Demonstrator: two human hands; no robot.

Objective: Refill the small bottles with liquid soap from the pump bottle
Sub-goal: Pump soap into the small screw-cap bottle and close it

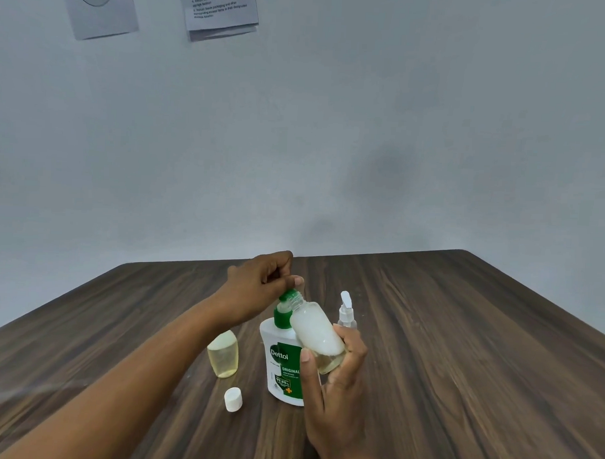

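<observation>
A white Dettol pump bottle (281,362) with a green pump stands on the wooden table (462,338). My left hand (261,283) sits on top of the green pump head with curled fingers, thumb over the nozzle. My right hand (337,378) grips a small clear bottle (316,329), tilted so its open neck meets the pump nozzle; it holds pale liquid and foam. A second small bottle (223,355) with yellowish soap stands uncapped to the left. Its white cap (233,399) lies in front of it.
A clear spray-top bottle (346,311) stands just behind my right hand. The table's far edge meets a pale wall carrying two paper notices (219,10).
</observation>
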